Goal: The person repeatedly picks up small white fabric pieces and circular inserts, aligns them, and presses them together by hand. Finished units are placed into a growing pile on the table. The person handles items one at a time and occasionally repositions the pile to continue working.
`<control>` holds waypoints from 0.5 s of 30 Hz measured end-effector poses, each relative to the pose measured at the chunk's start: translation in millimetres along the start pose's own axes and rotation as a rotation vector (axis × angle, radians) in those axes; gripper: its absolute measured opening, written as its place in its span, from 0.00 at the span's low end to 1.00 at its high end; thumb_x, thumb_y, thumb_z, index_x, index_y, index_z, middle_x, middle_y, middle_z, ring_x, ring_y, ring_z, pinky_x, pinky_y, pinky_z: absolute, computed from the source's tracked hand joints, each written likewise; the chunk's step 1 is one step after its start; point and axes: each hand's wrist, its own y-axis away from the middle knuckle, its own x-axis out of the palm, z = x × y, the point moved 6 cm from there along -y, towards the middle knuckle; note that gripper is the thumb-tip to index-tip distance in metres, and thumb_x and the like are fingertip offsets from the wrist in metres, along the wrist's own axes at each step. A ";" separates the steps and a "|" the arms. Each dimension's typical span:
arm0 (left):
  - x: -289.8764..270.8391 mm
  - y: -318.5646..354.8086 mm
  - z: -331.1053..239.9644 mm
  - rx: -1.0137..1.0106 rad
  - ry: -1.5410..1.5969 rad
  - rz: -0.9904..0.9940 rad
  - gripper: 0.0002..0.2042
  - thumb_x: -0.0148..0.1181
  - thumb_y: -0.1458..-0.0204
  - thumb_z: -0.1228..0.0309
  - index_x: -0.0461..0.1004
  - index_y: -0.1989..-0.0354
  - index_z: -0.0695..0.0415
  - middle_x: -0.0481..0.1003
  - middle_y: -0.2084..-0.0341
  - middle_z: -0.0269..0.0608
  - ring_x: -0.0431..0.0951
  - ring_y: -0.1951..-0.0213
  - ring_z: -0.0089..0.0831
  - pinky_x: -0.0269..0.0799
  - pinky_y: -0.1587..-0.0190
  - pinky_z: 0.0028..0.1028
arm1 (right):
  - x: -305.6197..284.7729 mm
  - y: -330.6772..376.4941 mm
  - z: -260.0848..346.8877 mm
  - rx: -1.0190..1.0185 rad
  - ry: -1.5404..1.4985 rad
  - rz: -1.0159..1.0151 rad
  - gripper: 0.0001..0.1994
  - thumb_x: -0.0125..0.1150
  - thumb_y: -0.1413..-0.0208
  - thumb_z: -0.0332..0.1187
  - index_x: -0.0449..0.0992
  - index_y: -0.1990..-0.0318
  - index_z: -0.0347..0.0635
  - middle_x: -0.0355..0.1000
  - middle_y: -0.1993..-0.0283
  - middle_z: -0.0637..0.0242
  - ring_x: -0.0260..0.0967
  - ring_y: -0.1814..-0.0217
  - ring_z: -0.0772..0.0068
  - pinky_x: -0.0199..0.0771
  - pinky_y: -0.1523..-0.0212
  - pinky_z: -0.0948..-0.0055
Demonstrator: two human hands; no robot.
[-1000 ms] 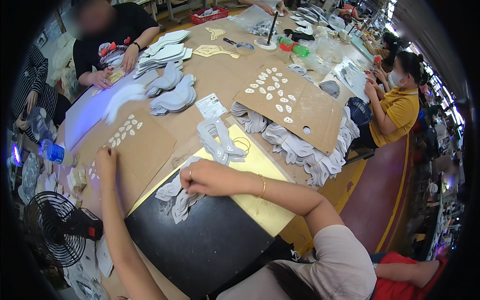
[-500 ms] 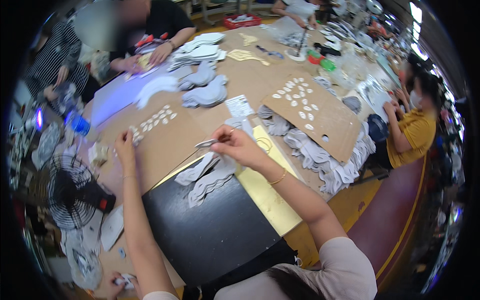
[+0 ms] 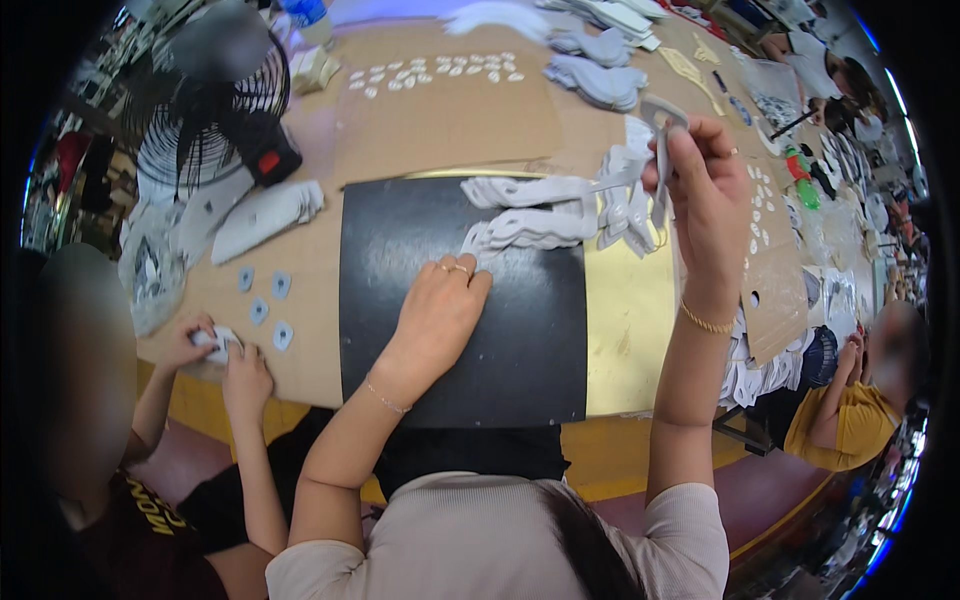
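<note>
My right hand [image 3: 708,185] is raised beyond the right edge of the black mat [image 3: 460,350], pinching a flat grey-white cut piece [image 3: 662,150] between thumb and fingers. Below it, overlapping white cut pieces [image 3: 625,205] fan out over the yellow sheet [image 3: 620,340]. My left hand [image 3: 440,310] rests on the mat with its fingers curled and tips hidden, close to the near end of a row of stacked white cut pieces [image 3: 525,228]. A second such row [image 3: 525,190] lies just behind it.
Small white oval pieces [image 3: 435,70] lie on a cardboard sheet [image 3: 440,130] at the back. A black fan [image 3: 215,120] stands at the far left. On the left, a co-worker's hands [image 3: 245,375] hold a white piece, near several small grey pieces [image 3: 282,335].
The view has swung round to the left. My left hand has come from the oval pieces to the stacked pieces on the mat. My right hand, still pinching a piece, is now further right.
</note>
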 end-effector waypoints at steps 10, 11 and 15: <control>0.5 64.4 -4.6 -0.243 0.473 -0.196 0.12 0.67 0.50 0.79 0.79 0.56 0.61 0.76 0.58 0.45 0.76 0.54 0.43 0.71 0.49 0.36 | 26.9 139.5 -93.5 0.613 0.246 0.318 0.09 0.67 0.35 0.32 0.78 0.55 0.34 0.78 0.68 0.71 0.76 0.72 0.87 0.69 0.74 0.85; -1.1 64.6 0.7 -0.277 0.480 -0.217 0.12 0.67 0.50 0.79 0.80 0.55 0.60 0.76 0.58 0.44 0.76 0.54 0.43 0.71 0.49 0.35 | 28.3 142.2 -94.3 0.611 0.235 0.317 0.09 0.67 0.35 0.32 0.78 0.55 0.34 0.78 0.68 0.70 0.75 0.72 0.86 0.70 0.74 0.85; 2.7 59.6 14.1 -0.379 0.582 -0.203 0.10 0.67 0.44 0.70 0.81 0.55 0.58 0.75 0.57 0.40 0.73 0.52 0.39 0.62 0.45 0.36 | 39.0 133.9 -98.6 0.714 0.291 0.241 0.08 0.66 0.35 0.30 0.78 0.56 0.33 0.77 0.67 0.69 0.75 0.73 0.85 0.72 0.73 0.85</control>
